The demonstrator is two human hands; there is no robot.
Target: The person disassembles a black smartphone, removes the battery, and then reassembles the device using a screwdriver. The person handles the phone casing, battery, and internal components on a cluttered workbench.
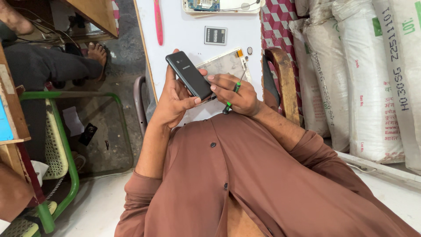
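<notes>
Head view, and I am looking down past a brown shirt [245, 184] at both hands over a white table [184, 30]. My left hand [175, 98] cradles a black phone [189, 75] from below, fingers curled up around its left edge and thumb pressed on its lower end, so the hand is clamped on it. The phone sits tilted, back side up, its top pointing away to the left. My right hand [237, 94] meets the phone's lower right edge with the fingertips together, and the same hand is closed around a green-and-black screwdriver [232, 97], whose handle end sticks out below the fist.

Just beyond the phone, a pale phone frame [226, 63] lies flat on the table, partly hidden by the hands. Farther up lie a grey battery [215, 35], a pink tool [158, 19] and an opened device with a bare circuit board [219, 5]. White sacks [351, 74] stand to the right, a green metal chair [61, 145] to the left.
</notes>
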